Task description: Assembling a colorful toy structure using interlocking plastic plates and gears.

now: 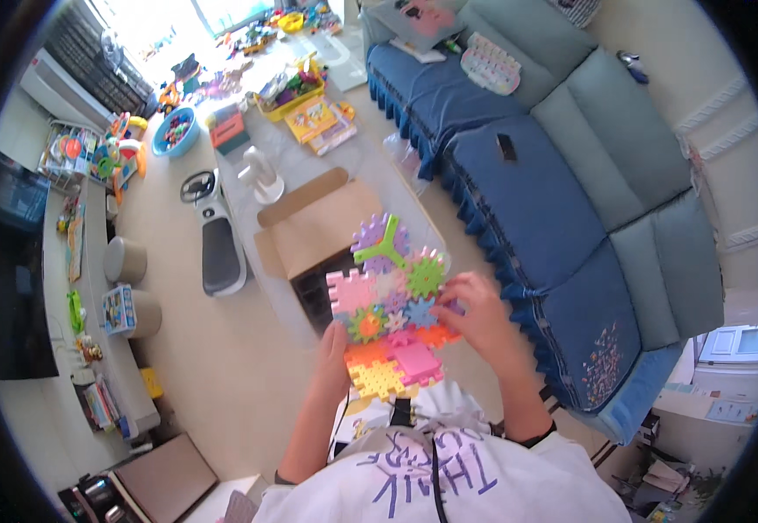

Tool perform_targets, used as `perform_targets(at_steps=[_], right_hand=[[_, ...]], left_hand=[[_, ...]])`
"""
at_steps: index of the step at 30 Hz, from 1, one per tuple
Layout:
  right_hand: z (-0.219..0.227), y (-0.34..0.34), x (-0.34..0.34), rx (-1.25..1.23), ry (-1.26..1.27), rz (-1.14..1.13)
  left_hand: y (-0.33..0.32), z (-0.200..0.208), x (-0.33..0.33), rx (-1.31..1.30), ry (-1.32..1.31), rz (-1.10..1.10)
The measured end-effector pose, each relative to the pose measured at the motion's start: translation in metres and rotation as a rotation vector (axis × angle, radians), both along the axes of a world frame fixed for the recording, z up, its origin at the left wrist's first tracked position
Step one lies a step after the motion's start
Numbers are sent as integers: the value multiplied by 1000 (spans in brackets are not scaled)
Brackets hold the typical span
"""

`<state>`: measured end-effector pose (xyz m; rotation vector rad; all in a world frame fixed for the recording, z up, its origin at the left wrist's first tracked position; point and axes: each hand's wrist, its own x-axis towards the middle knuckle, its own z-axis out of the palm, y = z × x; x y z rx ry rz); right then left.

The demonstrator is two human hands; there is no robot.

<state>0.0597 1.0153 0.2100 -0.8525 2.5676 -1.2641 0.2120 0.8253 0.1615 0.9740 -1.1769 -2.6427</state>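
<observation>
In front of my body is a gear building toy (377, 288) made of interlocking plastic plates in pink, orange and yellow, with several coloured gears on it. My left hand (336, 347) grips its left edge, fingers mostly hidden behind the plates. At the right side, my right hand (473, 305) is closed with thumb and fingertips around a small purple piece (456, 307), close beside a blue gear (421, 312). A green gear (425, 275) sits just above that. Topmost is a purple gear with a lime-green three-armed piece (380, 242) across it. A pink box-like block (416, 360) sits low on the toy.
Beyond the toy an open cardboard box (326, 222) stands on a pale low table (366, 166), with a white stand (262, 177) and a yellow basket (293, 103) of toys. A blue sofa (518, 205) runs along the right; a ride-on toy car (219, 240) stands left.
</observation>
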Motion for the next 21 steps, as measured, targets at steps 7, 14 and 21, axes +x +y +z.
perform_targets(at_steps=[7,14,21], right_hand=[[-2,-2,5,-23,-29,17],[0,0,7,19,-30,-12],[-1,-4,4,-23,-39,-7]], left_hand=[[-1,-3,5,8,79,32],[-1,-9,2,7,132,4],[3,3,1,17,74,39]])
